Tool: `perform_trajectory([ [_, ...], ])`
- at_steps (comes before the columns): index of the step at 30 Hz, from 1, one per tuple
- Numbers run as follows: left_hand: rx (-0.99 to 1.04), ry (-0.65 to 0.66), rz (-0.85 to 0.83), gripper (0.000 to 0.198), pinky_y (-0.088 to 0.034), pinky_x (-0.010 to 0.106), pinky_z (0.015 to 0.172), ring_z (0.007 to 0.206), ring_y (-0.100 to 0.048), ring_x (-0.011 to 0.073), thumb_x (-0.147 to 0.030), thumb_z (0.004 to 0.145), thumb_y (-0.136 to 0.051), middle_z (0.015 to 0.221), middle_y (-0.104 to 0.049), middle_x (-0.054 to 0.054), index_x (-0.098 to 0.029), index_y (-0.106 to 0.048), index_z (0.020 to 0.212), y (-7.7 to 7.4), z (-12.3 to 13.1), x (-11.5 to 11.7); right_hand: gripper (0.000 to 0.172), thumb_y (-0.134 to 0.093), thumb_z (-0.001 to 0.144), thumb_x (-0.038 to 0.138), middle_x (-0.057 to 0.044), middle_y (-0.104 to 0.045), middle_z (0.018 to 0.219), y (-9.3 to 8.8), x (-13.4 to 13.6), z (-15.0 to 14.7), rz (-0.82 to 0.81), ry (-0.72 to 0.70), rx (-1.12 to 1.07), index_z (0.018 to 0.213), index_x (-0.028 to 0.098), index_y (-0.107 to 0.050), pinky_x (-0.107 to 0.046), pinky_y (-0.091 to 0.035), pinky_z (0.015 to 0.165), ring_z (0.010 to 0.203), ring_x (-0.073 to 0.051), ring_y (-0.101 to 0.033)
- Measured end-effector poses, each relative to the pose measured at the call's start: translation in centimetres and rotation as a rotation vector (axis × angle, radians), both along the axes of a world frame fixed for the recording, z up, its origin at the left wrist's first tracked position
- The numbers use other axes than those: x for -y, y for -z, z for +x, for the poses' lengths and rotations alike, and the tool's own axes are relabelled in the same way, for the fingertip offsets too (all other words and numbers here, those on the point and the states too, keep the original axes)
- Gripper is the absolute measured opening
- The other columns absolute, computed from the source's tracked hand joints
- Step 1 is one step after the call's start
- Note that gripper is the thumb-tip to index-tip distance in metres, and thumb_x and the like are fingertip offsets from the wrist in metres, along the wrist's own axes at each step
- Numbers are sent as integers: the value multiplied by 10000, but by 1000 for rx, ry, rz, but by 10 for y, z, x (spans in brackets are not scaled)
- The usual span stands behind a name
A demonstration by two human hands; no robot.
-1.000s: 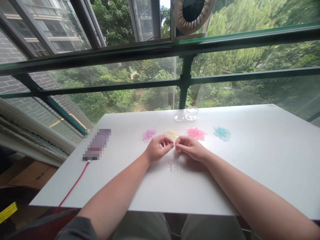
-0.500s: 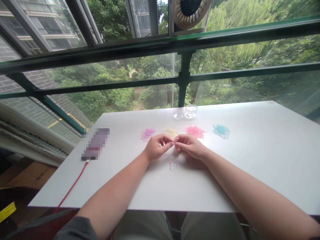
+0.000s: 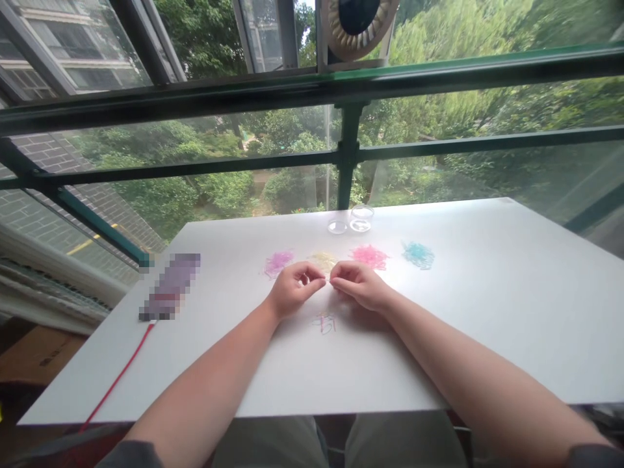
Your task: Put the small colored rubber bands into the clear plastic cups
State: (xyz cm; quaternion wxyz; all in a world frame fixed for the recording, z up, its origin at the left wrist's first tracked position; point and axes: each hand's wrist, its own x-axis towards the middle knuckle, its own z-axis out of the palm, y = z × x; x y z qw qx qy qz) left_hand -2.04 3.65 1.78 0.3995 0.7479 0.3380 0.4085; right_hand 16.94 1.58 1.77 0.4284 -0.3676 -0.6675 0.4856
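We observe a slight gap between the fingertips of the left hand (image 3: 295, 289) and right hand (image 3: 361, 286), which nearly meet half a second earlier; we judge that fine fingertip handling continues; both hands pinch, but we cannot tell what they grip; the multicoloured strand cluster (image 3: 325, 324) lies below frame centre; marks on the cardboard box (image 3: 39, 354), lower left, are unreadable.

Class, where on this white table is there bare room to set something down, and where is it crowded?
Bare: right of the teal pile, beyond the right forearm; also between the pixelated item and purple pile. Crowded: the middle, with left hand, right hand, yellow pile, pink pile and loose strands.
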Motion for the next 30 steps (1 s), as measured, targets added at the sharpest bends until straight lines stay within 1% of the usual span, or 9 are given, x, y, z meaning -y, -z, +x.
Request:
perform_trajectory([
  [4, 96, -61, -36, 156, -425, 230, 615, 656, -535, 115, -298, 731, -660, 735, -623, 30, -151, -631, 775, 5, -5, -8, 113, -589, 755, 269, 8, -526, 617, -1, -7, 6, 103, 114, 36, 714, 168, -558, -249, -380, 567, 581, -109, -476],
  [6, 80, -65, -47, 174, -424, 233, 613, 657, -535, 120, -315, 723, -663, 733, -623, 31, -152, -632, 777, 6, -5, -10, 90, -579, 754, 248, 5, -533, 628, -1, -7, 7, 145, 172, 102, 717, 167, -565, -243, -385, 571, 592, -109, -483],
  [11, -172, 35, -38, 188, -398, 224, 566, 586, -493, 100, -339, 736, -629, 717, -633, 23, -159, -638, 790, 0, -1, -4, 53, -557, 736, 160, 8, -554, 636, -5, 0, 11, 321, 300, 359, 702, 164, -597, -216, -389, 564, 586, -96, -492],
  [14, -256, 75, -9, 183, -400, 223, 568, 597, -507, 103, -343, 752, -591, 727, -641, 15, -173, -635, 803, -2, 1, 0, 96, -552, 747, 175, -2, -583, 663, -13, 1, 34, 420, 484, 533, 682, 170, -623, -216, -403, 603, 604, -98, -506],
  [15, -280, 87, -2, 183, -401, 223, 567, 598, -510, 105, -343, 753, -582, 726, -643, 13, -176, -636, 802, -2, 1, 0, 110, -552, 752, 192, -11, -603, 696, -16, 0, 47, 401, 572, 620, 687, 172, -638, -217, -408, 618, 616, -101, -517],
  [17, -319, 110, 8, 185, -402, 226, 564, 599, -516, 107, -344, 750, -568, 726, -647, 9, -179, -641, 793, -2, 1, -1, 122, -556, 754, 231, -14, -644, 779, -25, -3, 78, 228, 782, 858, 737, 194, -671, -207, -414, 672, 689, -109, -557],
  [20, -356, 98, 31, 198, -404, 236, 569, 605, -527, 115, -351, 740, -554, 724, -651, 6, -182, -649, 776, -1, 1, -3, 170, -561, 741, 259, -63, -665, 768, -38, -10, 125, 82, 913, 982, 777, 155, -690, -227, -401, 593, 669, -146, -576],
  [24, -364, 41, 45, 234, -410, 252, 594, 636, -547, 133, -378, 737, -538, 741, -659, 12, -182, -655, 787, 0, 1, -5, 198, -578, 726, 290, -61, -673, 711, -43, -20, 162, -71, 920, 1109, 793, 151, -701, -219, -372, 519, 588, -137, -573],
  [30, -368, 29, 46, 245, -423, 262, 627, 674, -566, 147, -387, 732, -532, 760, -668, 15, -184, -656, 788, 3, 1, -8, 183, -584, 740, 307, -52, -679, 704, -41, -34, 168, -183, 831, 1280, 762, 179, -714, -212, -370, 548, 660, -146, -591],
])
